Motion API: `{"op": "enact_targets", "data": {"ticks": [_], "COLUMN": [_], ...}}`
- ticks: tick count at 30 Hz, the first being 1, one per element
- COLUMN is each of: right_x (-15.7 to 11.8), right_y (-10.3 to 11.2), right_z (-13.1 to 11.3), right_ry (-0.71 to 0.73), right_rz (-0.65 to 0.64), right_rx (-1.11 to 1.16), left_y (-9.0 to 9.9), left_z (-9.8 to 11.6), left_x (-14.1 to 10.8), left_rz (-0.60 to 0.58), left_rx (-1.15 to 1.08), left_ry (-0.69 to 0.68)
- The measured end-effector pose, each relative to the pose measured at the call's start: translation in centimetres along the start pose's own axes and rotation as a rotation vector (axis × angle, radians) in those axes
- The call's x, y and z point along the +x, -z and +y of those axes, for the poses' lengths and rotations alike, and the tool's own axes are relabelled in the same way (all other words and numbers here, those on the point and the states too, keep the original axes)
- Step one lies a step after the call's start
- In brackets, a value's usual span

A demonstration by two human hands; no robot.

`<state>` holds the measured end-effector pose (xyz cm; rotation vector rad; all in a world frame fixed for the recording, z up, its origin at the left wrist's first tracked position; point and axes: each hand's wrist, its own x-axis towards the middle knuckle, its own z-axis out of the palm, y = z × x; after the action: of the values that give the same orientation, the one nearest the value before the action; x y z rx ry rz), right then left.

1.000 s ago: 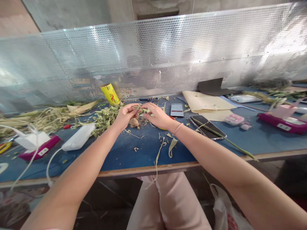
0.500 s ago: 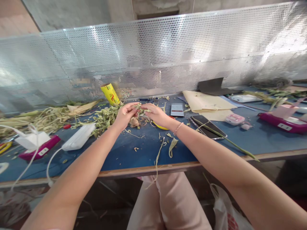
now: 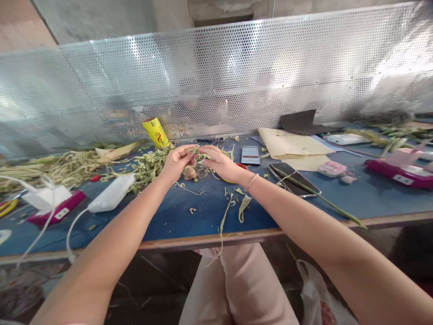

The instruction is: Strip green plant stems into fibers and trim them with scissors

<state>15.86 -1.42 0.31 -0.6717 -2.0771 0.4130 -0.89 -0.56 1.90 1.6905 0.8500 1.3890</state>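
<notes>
Close together over the blue tabletop (image 3: 169, 216), my left hand (image 3: 176, 162) and my right hand (image 3: 218, 163) work at a dried greenish plant piece (image 3: 196, 151). The left thumb and fingers are pinched around it. My right hand is bent over its other side, the fingertips partly hidden. A round tan bundle of fibres (image 3: 190, 172) lies just below the hands. Left of them is a heap of dried leaves (image 3: 149, 164). Beneath my right wrist, part of a yellow-and-red handled tool (image 3: 230, 181) shows; its kind is hidden.
A yellow tube (image 3: 156, 133) leans by the perforated metal screen (image 3: 223, 67). Left are dried stalks (image 3: 67, 163), a white adapter (image 3: 111, 193) and a magenta power strip (image 3: 61, 210). Right are phones (image 3: 294, 179), beige paper (image 3: 291, 143), a pink case (image 3: 332, 169) and another magenta strip (image 3: 399, 174).
My right fingers have shifted very slightly over the plant piece. The left hand and the things on the table look the same.
</notes>
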Motion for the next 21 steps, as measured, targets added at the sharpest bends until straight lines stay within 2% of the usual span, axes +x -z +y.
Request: {"op": "enact_targets", "data": {"ticks": [6, 14, 21], "right_x": [0.0, 0.1, -0.1], "right_y": [-0.2, -0.5, -1.2], "right_z": [0.3, 0.3, 0.6], "right_ry": [0.037, 0.078, 0.094], "right_rz": [0.02, 0.016, 0.003], "right_rx": [0.031, 0.043, 0.094], "left_y": [-0.3, -1.2, -1.4], "left_z": [0.0, 0.5, 0.6], "left_x": [-0.1, -0.1, -0.1], "left_rz": [0.038, 0.127, 0.172], "left_rx": [-0.109, -0.34, -0.441], "left_ry": [0.021, 0.15, 0.193]}}
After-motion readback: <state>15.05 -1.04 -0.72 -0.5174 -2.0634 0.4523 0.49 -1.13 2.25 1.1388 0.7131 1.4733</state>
